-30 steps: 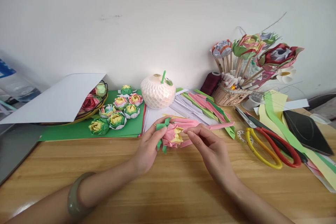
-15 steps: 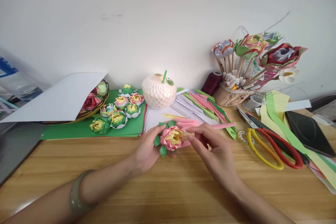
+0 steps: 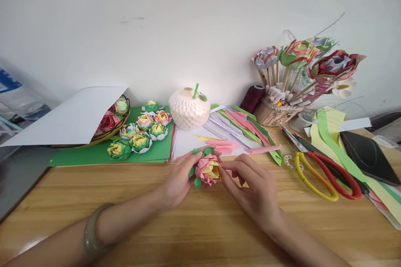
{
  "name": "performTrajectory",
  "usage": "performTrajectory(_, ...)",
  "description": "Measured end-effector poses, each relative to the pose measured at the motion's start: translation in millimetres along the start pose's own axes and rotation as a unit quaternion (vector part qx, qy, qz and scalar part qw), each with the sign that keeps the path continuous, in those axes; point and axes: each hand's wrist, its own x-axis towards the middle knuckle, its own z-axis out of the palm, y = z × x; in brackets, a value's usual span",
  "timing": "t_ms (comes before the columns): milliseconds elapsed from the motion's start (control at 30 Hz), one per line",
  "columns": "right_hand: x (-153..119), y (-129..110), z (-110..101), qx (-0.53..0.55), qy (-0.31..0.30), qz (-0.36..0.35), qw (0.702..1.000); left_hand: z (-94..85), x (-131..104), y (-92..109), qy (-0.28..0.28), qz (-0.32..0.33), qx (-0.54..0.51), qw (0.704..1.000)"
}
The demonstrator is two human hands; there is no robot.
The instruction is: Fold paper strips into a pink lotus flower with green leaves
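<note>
A folded paper flower (image 3: 208,170) with a yellow centre, pink petals and green leaves is held above the table, tilted toward the right. My left hand (image 3: 179,177) grips it from the left, thumb on the upper petals and fingers mostly hidden behind. At its right edge, my right hand (image 3: 250,185) pinches a petal between thumb and index finger, the other fingers curled. Behind the flower lie folded pink paper strips (image 3: 224,147) on white sheets.
Several finished paper flowers (image 3: 140,142) sit on green paper (image 3: 150,157) at left. A white textured pot (image 3: 189,110) stands by the wall. On the right are scissors (image 3: 328,179), a dark flat device (image 3: 369,156) and a basket (image 3: 277,112) of stick-mounted paper flowers.
The flower and my left hand have shifted slightly right and the flower has turned to the right. My right hand has come in from just off the petals to pinch the edge.
</note>
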Motion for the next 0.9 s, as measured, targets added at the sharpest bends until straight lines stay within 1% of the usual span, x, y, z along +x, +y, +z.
performTrajectory(100, -0.1, -4.0, -0.1, 0.038, -0.006, 0.002, 0.999, -0.7, 0.2, -1.1, -0.006, 0.014, 0.002, 1.0)
performTrajectory(200, 0.3, -3.2, -2.1, 0.034, 0.004, 0.004, 0.999, -6.3, 2.8, -0.3, -0.019, -0.011, 0.022, 1.0)
performTrajectory(267, 0.8, 0.9, -4.7, 0.021, 0.013, -0.019, 1.0, -11.6, 5.0, 2.8, -0.05, -0.032, 0.037, 0.998)
performTrajectory(333, 1.6, 6.5, -8.6, 0.005, 0.018, -0.064, 0.998, -16.7, 6.6, 8.4, -0.108, -0.049, 0.055, 0.991)
performTrajectory(433, 3.2, 13.9, -16.0, -0.025, 0.016, -0.164, 0.986, -21.2, 7.2, 19.1, -0.178, -0.075, 0.091, 0.977)
performTrajectory(533, 4.8, 16.8, -22.9, -0.052, -0.013, -0.245, 0.968, -21.1, 5.6, 26.0, -0.249, -0.138, 0.129, 0.95)
performTrajectory(600, 6.1, 16.5, -25.3, -0.06, -0.038, -0.271, 0.96, -19.4, 4.2, 26.2, -0.27, -0.162, 0.143, 0.938)
performTrajectory(633, 6.7, 16.1, -25.7, -0.06, -0.045, -0.276, 0.958, -18.6, 3.6, 25.1, -0.266, -0.16, 0.142, 0.94)
performTrajectory(700, 8.0, 15.1, -24.9, -0.053, -0.04, -0.27, 0.961, -17.4, 3.2, 21.6, -0.245, -0.142, 0.129, 0.95)
performTrajectory(767, 9.0, 13.6, -22.7, -0.046, -0.016, -0.24, 0.969, -17.4, 3.6, 17.5, -0.224, -0.115, 0.111, 0.961)
performTrajectory(833, 9.3, 11.2, -20.5, -0.028, 0.013, -0.174, 0.984, -18.6, 4.6, 14.1, -0.206, -0.083, 0.1, 0.97)
performTrajectory(900, 9.4, 8.1, -18.8, 0.014, 0.026, -0.084, 0.996, -20.4, 6.0, 11.3, -0.192, -0.041, 0.105, 0.975)
